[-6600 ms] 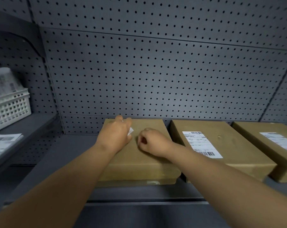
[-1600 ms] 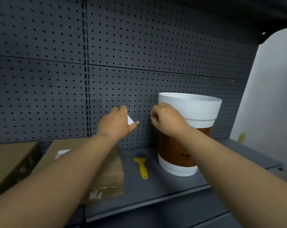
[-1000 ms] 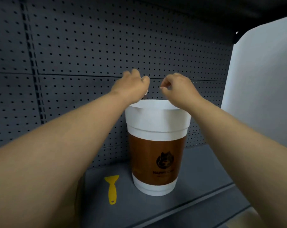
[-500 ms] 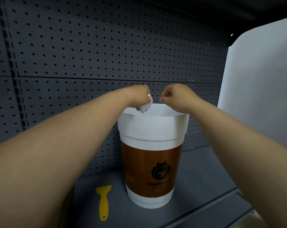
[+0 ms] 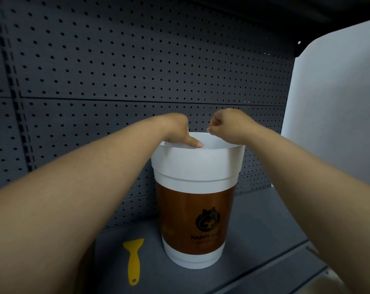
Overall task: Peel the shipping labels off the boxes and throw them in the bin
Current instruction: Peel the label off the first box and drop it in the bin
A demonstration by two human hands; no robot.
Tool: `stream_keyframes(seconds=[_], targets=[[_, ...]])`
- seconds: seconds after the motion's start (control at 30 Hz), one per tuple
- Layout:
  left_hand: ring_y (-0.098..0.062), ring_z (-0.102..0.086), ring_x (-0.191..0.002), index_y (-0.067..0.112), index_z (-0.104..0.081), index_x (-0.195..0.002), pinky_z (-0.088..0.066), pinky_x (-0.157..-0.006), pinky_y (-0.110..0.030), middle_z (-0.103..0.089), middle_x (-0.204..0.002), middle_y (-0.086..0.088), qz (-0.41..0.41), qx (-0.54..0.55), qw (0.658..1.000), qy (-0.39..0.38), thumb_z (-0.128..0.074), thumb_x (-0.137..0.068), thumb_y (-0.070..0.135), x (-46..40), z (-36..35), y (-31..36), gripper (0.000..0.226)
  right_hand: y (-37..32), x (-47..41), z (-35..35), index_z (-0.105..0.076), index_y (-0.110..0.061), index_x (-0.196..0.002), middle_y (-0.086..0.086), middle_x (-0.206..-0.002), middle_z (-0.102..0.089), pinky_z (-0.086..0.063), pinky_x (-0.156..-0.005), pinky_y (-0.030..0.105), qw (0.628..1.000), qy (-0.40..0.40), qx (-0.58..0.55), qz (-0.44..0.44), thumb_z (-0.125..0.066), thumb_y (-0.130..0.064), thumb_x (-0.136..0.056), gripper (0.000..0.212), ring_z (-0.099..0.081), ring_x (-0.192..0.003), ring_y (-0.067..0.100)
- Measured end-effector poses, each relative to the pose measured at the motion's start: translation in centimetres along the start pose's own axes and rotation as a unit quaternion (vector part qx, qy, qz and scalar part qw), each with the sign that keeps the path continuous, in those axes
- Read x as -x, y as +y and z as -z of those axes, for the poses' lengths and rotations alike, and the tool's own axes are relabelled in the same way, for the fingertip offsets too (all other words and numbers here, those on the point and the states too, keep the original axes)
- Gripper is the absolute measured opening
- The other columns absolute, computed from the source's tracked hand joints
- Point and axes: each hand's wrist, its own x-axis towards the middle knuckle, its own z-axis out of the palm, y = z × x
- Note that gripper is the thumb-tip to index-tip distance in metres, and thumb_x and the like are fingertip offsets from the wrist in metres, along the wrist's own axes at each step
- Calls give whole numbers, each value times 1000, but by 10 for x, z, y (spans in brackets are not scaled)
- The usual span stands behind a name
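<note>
Both hands (image 5: 203,130) outstretched, fingers curled

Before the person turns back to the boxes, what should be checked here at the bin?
1. Label gone from the left hand: cannot tell; no label shows, but the fingers dip behind the rim.
2. Label gone from the right hand: cannot tell; the fingers are curled, nothing visible in them.
3. Both hands over the bin: ok.
4. Bin upright on the shelf: ok.
5. Label inside the bin: cannot tell; its inside is hidden.
6. Yellow scraper within reach: ok, lying left of the bin.
</note>
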Motion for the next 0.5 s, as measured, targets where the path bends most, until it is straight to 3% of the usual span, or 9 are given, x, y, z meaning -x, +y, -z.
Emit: stream_keyframes(seconds=[0.1, 0.2, 0.27, 0.33, 0.43, 0.5], targets=[[-20, -53, -87, 7, -61, -92, -40, -77, -29, -61, -102, -6, 16, 8, 1000, -11, -46, -86, 62, 1, -2, 1, 57, -1, 0, -1, -63, -12, -104, 3, -110, -64, -41, -76, 29, 1000, -2, 6, 0, -51, -25, -92, 22, -51, -91, 17], [-18, -43, -75, 15, -51, -81, -34, -70, -27, -46, -86, -1, 28, 128, 991, -17, -34, -95, 30, 4, -1, 3, 27, -2, 1, 0, -64, -8, -104, 7, -109, -66, -44, -77, 33, 1000, -2, 8, -2, -50, -22, -91, 23, -54, -92, 21], [-17, -25, -59, 15, -31, -62, -23, -56, -25, -31, -68, -1, 24, 153, 988, -20, -30, -90, 7, 6, 0, 4, 29, -3, 1, -1, -64, -7, -103, 9, -109, -66, -46, -78, 34, 1000, -2, 11, -2, -50, -21, -91, 23, -57, -95, 24], [-17, -19, -57, 14, -24, -60, -18, -52, -25, -25, -64, -2, 26, 124, 992, -21, -28, -90, 0, 7, -1, 5, 33, -3, 0, -1, -63, -8, -102, 7, -109, -65, -43, -74, 32, 1000, -2, 13, -2, -50, -21, -91, 22, -55, -92, 23], [-16, -27, -55, 3, -36, -64, -23, -51, -24, -32, -65, -3, 35, 78, 996, -15, -32, -91, 1, 2, -4, 3, 28, -3, 0, -1, -63, -9, -103, 8, -109, -65, -44, -76, 32, 1000, -5, 12, -3, -50, -21, -91, 22, -54, -90, 21], [-15, -42, -60, 2, -55, -84, -34, -52, -20, -43, -71, -2, 13, 69, 997, -21, -37, -95, 5, -6, -5, 1, 21, -3, -1, -2, -63, -9, -103, 8, -110, -66, -46, -79, 33, 1000, -5, 13, -5, -50, -21, -91, 22, -56, -94, 23]])
